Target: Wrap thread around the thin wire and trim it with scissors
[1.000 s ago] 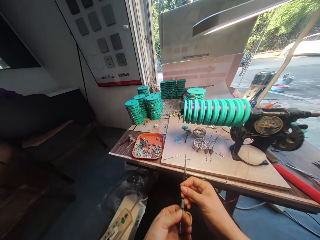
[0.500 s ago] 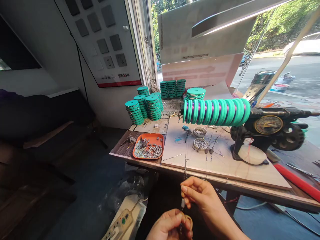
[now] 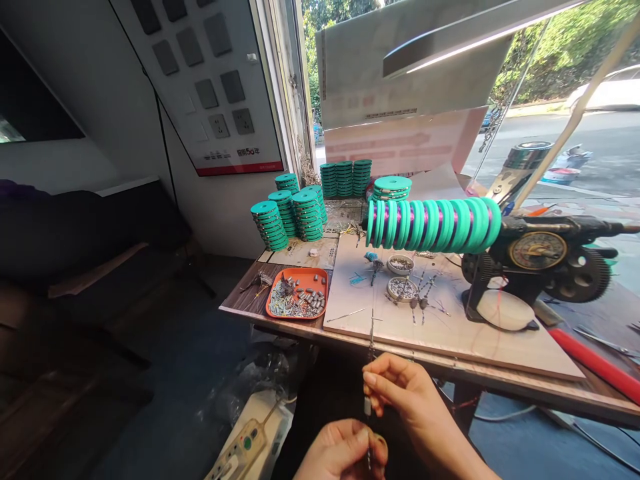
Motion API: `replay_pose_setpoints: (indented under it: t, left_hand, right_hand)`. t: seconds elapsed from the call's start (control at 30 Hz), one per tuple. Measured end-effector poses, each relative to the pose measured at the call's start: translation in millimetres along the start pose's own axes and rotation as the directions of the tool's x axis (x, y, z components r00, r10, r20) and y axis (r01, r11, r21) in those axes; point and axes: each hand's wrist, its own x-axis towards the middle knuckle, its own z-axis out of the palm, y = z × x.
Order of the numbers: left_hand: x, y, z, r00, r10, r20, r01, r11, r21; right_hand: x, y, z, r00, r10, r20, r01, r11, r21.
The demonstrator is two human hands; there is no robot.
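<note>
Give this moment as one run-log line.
left hand: pinching thin dark strand | right hand: pinching it higher | between: small grey cylinder

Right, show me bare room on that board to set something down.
Bare board runs from the pale disc to the near edge; a smaller patch lies between the orange tray and blue bits. It's crowded around the small bowls.

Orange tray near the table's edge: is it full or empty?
Neither: partly filled. Small grey metal pieces lie across much of the orange tray, while bare orange floor shows toward its far side.
</note>
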Motion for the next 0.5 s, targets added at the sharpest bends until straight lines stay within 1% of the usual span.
replay_pose_setpoints:
  t: [0.03,0.07,0.1,0.13,0.17,0.2,0.23,0.27,0.3,0.33,0.4,0.43,0.5]
  left_hand:
    - [1,1,-1.1,0.997,0.055,-0.046,-0.052,0.996,0.072]
    - [1,3,-1.6,0.985,0.135,-0.107,-0.116,0.979,0.168]
    - [1,6,-1.3,0.957,0.236,-0.167,-0.183,0.941,0.283]
    - [1,9,0.2,0.919,0.341,-0.199,-0.24,0.883,0.403]
    - [1,13,2.8,0.886,0.425,-0.185,-0.279,0.809,0.518]
    - [1,16,6.4,0.87,0.472,-0.141,-0.3,0.735,0.608]
    - [1,18,10.7,0.869,0.488,-0.086,-0.311,0.672,0.672]
    - [1,21,15.3,0.874,0.484,-0.042,-0.315,0.63,0.71]
    - [2,22,19.8,0.88,0.475,-0.018,-0.316,0.614,0.723]
    - [3,23,23.7,0.888,0.46,-0.013,-0.313,0.624,0.716]
    - [4,23,28.8,0.905,0.424,-0.022,-0.308,0.692,0.652]
    - [5,24,29.9,0.919,0.393,-0.007,-0.308,0.731,0.609]
    - [5,24,29.3,0.938,0.343,0.06,-0.321,0.786,0.528]
  right_hand:
    - [0,-1,0,1.0,-0.006,0.004,0.006,1.0,-0.006]
    - [-1,-1,-1,1.0,-0.009,0.009,0.009,1.0,-0.015]
    - [-1,-1,-2,1.0,-0.011,0.014,0.012,1.0,-0.026]
    - [-1,-2,-3,1.0,-0.015,0.014,0.016,0.999,-0.036]
    - [-1,-1,-3,1.0,-0.02,0.012,0.02,0.999,-0.043]
    - [-1,-1,-4,1.0,-0.025,0.008,0.025,0.999,-0.046]
    - [-1,0,-5,1.0,-0.028,0.005,0.028,0.999,-0.047]
    - [-1,1,-5,1.0,-0.024,0.002,0.024,0.999,-0.039]
    - [0,2,-5,1.0,-0.014,0.006,0.014,1.0,-0.024]
    - [0,2,-5,1.0,0.002,0.02,-0.002,1.0,-0.003]
    - [1,4,-5,0.998,0.036,0.055,-0.039,0.998,0.055]
    - [1,4,-5,0.996,0.05,0.071,-0.055,0.995,0.083]
    - [1,4,-5,0.994,0.065,0.085,-0.075,0.991,0.115]
